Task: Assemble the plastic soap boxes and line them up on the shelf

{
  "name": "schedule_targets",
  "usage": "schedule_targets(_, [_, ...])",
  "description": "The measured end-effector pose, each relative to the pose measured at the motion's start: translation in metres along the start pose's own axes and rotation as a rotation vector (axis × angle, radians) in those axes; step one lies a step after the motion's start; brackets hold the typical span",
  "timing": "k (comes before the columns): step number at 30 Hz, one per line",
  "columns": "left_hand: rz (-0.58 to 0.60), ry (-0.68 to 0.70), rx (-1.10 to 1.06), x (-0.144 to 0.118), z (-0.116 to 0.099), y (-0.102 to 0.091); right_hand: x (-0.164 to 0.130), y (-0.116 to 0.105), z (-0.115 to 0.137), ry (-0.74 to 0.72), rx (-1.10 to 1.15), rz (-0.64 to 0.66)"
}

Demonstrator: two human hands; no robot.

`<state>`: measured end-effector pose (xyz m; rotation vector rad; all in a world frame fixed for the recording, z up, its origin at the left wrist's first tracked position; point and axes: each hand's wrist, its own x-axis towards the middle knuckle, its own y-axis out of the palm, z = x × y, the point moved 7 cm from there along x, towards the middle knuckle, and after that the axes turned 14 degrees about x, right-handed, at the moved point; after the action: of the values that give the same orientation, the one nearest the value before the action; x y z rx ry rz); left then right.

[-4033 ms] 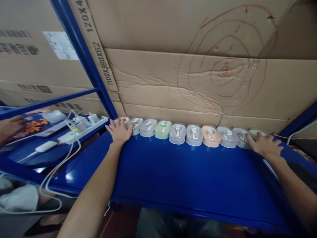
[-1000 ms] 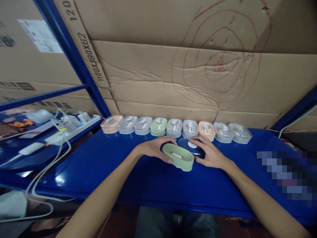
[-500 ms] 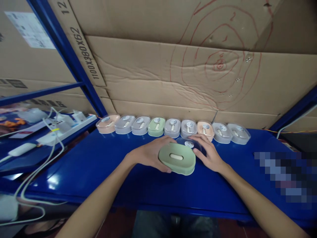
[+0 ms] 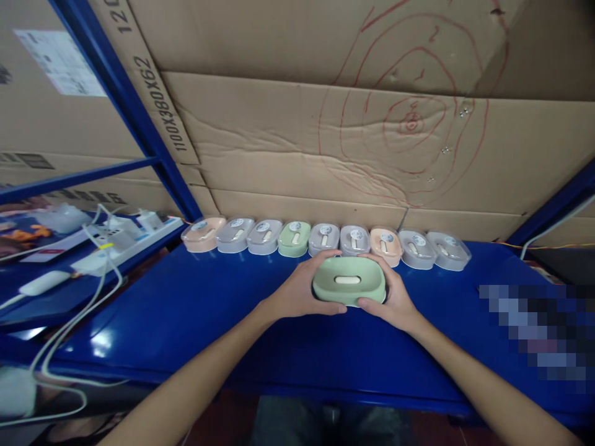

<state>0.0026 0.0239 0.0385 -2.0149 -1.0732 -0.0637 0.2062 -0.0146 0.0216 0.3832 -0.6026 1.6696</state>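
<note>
We are holding a green soap box (image 4: 349, 280) between our left hand (image 4: 302, 291) and right hand (image 4: 395, 297), both wrapping its ends just above the blue shelf (image 4: 186, 316), while a row of lidded soap boxes (image 4: 325, 240) is sitting behind along the cardboard wall (image 4: 279, 148).

Pastel boxes on a blue shelf

At frame centre we see a pale green box (image 4: 349, 282); behind it the row (image 4: 325, 240) runs peach, grey, green; the blue shelf (image 4: 186, 310) meets brown cardboard (image 4: 297, 142) scrawled with red rings.
</note>
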Motion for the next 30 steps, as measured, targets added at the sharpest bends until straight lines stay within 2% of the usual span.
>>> schedule_targets(5, [0.005,-0.099,-0.106,0.0,0.002,0.0,0.001,-0.002,-0.005,0.093,0.11,-0.071])
schedule_targets(9, [0.028,-0.121,-0.168,-0.001,0.005,0.007,0.002,-0.006,-0.01,0.146,0.164,-0.119])
schedule_targets(12, [0.041,-0.143,-0.196,-0.002,0.009,0.011,0.003,-0.007,-0.012,0.155,0.16,-0.132])
schedule_targets(15, [0.045,-0.138,-0.205,-0.001,0.01,0.007,0.002,-0.012,-0.018,0.138,0.121,-0.171])
schedule_targets(19, [0.052,-0.131,-0.101,0.002,0.01,-0.018,0.0,-0.033,-0.035,0.13,0.095,-0.322])
schedule_targets(24, [-0.01,-0.151,0.17,-0.006,0.007,-0.067,0.0,-0.055,-0.046,0.138,0.12,-0.456])
schedule_targets(27, [0.053,-0.173,0.256,-0.023,0.012,-0.084,0.001,-0.056,-0.039,0.118,0.065,-0.463])
schedule_targets(30, [0.103,-0.181,0.331,-0.044,0.026,-0.092,0.003,-0.051,-0.032,0.099,0.008,-0.392])
